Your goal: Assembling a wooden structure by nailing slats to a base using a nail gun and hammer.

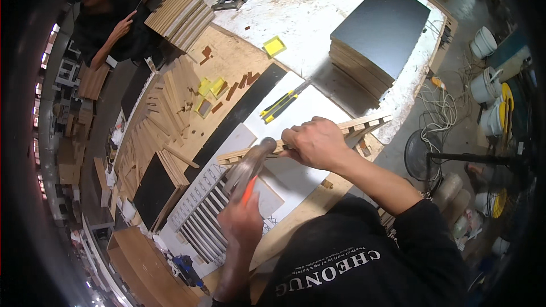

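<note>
gripping a hammer (250, 165) at its orange handle, the left hand (242, 224) sets the head just at seven o'clock of the slatted wooden frame (352, 128), whose long axis runs eight-to-two, pinned under the closed right hand (313, 142) on the white board (318, 108).

A woodworking shop here: wood slats (181, 12) stacked on a dusty counter (318, 20), offcuts scattered, dark panels (380, 37) piled high.

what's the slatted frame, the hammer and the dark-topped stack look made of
Slatted frame: bare pale wood, raw-looking strips. Hammer: dull grey metal head, likely steel; orange handle, perhaps plastic or rubber. Stack of boards: layered tan edges suggest plywood, with a matte black face.
</note>
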Tool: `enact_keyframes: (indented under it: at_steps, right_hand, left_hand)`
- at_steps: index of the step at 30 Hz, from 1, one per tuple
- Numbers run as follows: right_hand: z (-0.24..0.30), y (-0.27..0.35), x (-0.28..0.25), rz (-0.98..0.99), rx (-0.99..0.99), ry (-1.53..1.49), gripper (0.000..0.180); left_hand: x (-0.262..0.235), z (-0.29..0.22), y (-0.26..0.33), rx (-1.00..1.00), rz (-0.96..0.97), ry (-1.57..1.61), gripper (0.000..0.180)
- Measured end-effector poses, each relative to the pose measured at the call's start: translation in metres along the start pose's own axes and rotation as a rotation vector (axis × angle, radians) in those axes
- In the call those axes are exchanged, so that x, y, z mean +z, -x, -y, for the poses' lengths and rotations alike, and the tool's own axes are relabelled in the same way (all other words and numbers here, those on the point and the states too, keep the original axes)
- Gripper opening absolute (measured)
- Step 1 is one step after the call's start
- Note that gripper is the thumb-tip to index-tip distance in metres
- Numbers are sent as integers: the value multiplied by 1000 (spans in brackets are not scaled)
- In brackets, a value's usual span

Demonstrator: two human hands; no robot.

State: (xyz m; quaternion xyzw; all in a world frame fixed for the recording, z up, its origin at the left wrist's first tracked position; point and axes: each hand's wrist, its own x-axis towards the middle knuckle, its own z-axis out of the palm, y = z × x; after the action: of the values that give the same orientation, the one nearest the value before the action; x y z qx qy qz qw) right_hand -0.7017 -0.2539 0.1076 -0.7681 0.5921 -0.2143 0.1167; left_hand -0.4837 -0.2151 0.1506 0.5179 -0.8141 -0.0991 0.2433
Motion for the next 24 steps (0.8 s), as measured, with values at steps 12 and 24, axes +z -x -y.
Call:
enact_keyframes:
  at_steps: [12, 24]
  right_hand:
    - [-12, 8, -10, 44, 48, 101, 34]
    - [-25, 11, -19, 148, 21, 51, 34]
  left_hand:
    - [-13, -4, -12, -217, 227, 198, 29]
    - [9, -21, -20, -57, 221, 98, 28]
